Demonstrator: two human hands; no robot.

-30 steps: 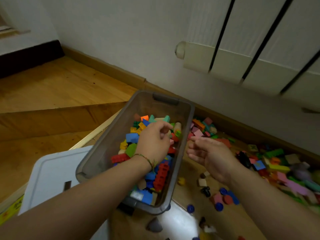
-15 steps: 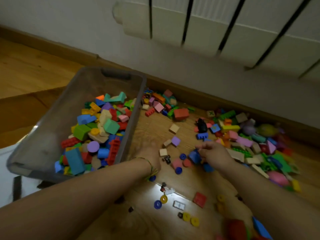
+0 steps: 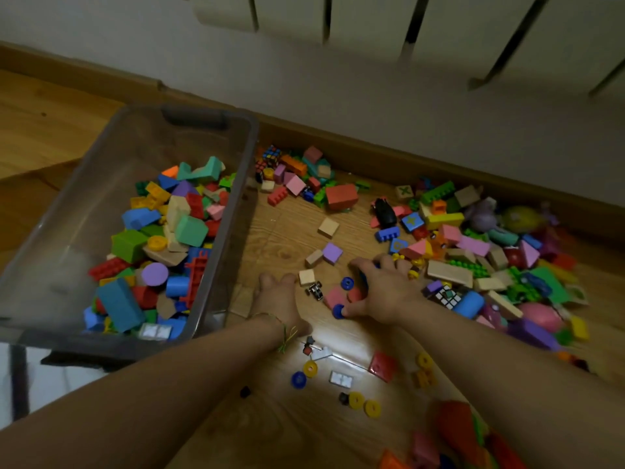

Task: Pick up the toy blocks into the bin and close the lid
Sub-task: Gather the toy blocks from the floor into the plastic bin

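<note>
While the bin (image 3: 250, 164) lies left of both hands, its long side running away from you, your left hand (image 3: 277, 296), spread flat on the floor (image 3: 280, 228) beside its wall, is nearer. Your right hand (image 3: 382, 292) arches over toy blocks (image 3: 334, 296) between the hands; a grip I cannot confirm.

The bin (image 3: 84, 204) was smoky grey and see-through. Its blocks (image 3: 191, 230) were red, blue, green, yellow, purple, pink and pale wood. The floor (image 3: 280, 231) was brown, wood-grained. A cube (image 3: 448, 297) bore coloured squares on black; a tan block (image 3: 404, 191), a green X. Rings (image 3: 356, 400) were yellow.
</note>
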